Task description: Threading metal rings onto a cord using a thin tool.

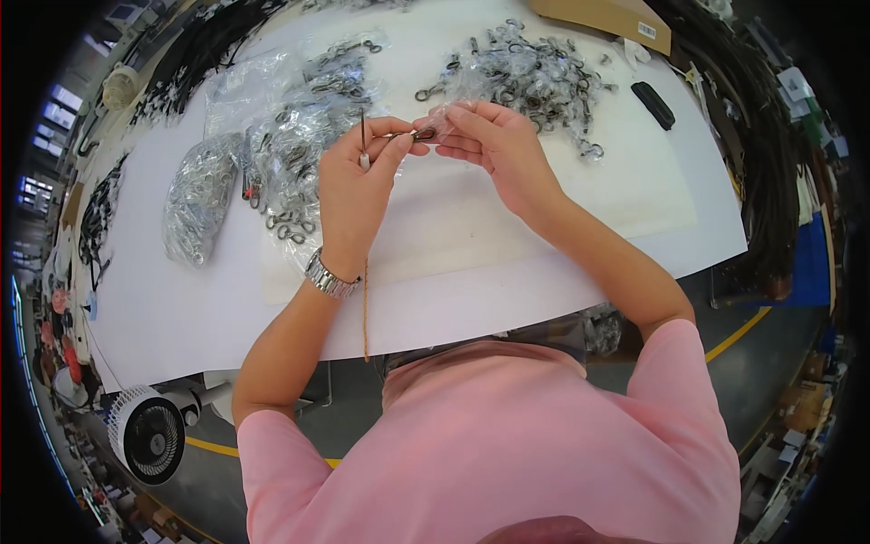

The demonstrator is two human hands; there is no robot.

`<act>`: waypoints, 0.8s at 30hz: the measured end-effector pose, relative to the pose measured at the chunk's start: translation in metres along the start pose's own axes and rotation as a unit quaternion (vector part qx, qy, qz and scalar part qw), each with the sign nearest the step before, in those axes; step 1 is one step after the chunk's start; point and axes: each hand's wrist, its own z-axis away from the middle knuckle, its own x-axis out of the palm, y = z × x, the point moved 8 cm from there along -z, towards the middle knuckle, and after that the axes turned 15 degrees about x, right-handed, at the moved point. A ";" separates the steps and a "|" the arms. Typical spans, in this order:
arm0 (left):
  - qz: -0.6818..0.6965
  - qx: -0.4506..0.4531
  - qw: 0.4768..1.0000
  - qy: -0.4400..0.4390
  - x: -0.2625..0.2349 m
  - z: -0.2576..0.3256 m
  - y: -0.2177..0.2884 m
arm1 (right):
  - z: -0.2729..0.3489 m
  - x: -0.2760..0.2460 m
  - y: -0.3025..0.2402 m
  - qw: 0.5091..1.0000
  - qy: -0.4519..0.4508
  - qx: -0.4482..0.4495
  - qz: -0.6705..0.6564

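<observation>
Both hands met above the white surface (pixel 507 272): the left hand (pixel 355 186) pinched a thin stiff cord (pixel 363 136), and the right hand (pixel 494 150) closed its fingertips on one small dark metal clasp (pixel 424 134) in crinkly clear wrap. Three glossy plastic bags of clasps (pixel 272 154) lay left, one loose heap (pixel 530 77) beyond, one black bar (pixel 652 104) right.

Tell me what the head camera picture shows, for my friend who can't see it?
A person in a pink shirt holds a small dark metal clasp between the left hand and right hand, above a white table. The left hand also pinches a thin needle-like tool, and a brown cord hangs below its wrist. Clear plastic bags of metal clasps lie behind.
</observation>
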 end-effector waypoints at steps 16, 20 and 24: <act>-0.010 -0.005 1.000 0.008 -0.002 0.000 0.003 | -0.003 0.002 -0.002 0.999 -0.051 0.001 -0.006; 0.019 -0.010 0.999 0.025 -0.004 0.001 0.001 | 0.002 0.008 0.000 0.999 -0.031 -0.010 -0.001; -0.001 0.001 1.000 0.031 -0.004 0.002 -0.005 | 0.008 0.015 0.000 1.000 -0.028 -0.015 0.003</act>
